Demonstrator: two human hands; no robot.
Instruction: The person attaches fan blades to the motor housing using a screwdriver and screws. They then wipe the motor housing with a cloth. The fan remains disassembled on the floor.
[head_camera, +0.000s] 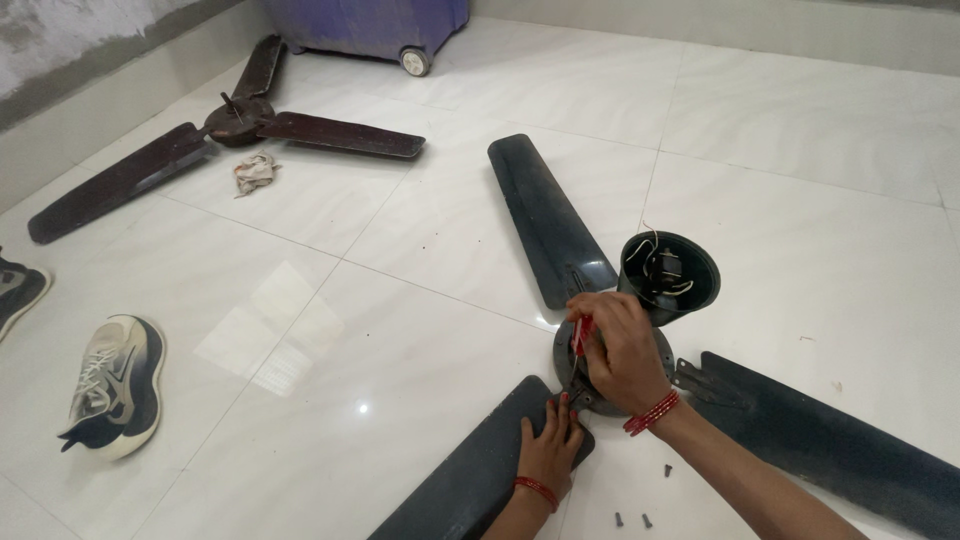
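A dark ceiling fan (610, 352) lies on the white tiled floor (780, 210). The right hand (625, 350) grips a red-handled screwdriver (580, 336) over the fan's hub, covering most of it. The left hand (551, 447) presses flat and open on the nearest blade (470, 480). A black cup-shaped cover (668, 275) with loose wires stands just behind. Loose screws (632, 520) lie near the right forearm. Farther left are a brown fan (240, 120), a crumpled rag (254, 172) and a shoe (112, 385).

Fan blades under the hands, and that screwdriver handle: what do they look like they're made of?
Fan blades: probably painted sheet metal, dark grey-blue and dull, thin and flat; moulded plastic can't be ruled out. Screwdriver handle, gripped in the right hand: likely translucent red plastic, glossy. The left hand presses one blade.
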